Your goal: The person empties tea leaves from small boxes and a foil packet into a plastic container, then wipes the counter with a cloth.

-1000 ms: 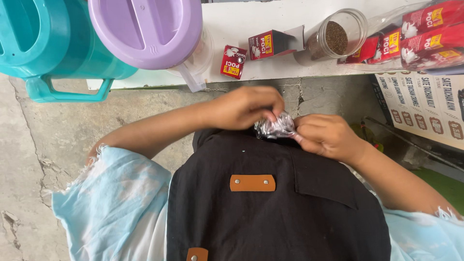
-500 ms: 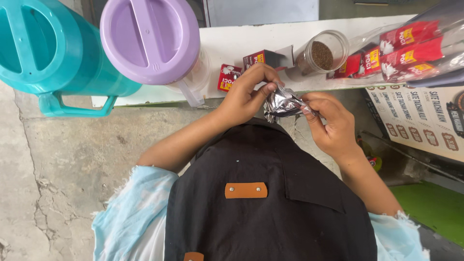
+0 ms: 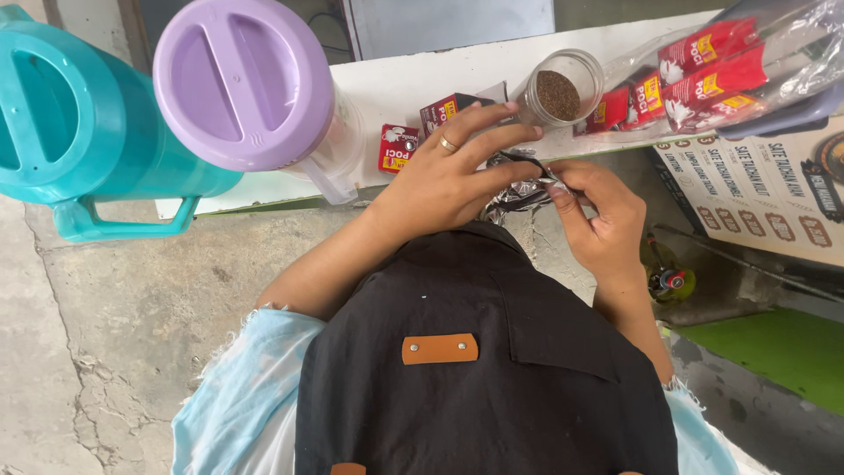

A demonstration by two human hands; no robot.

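— So, where is the silver foil packet (image 3: 520,189)?
— Between both hands, just above the black apron (image 3: 492,369). The left hand (image 3: 444,171) pinches its near edge, other fingers spread out; the right hand (image 3: 598,211) grips the far edge with curled fingertips.
— And beyond them?
— Just past the left hand's fingertips, a small red box (image 3: 397,148) and an open jar of dark grains (image 3: 559,88) sit on the white shelf (image 3: 413,84). Left of that hand stand a purple-lidded jug (image 3: 244,84) and a teal jug (image 3: 70,132).
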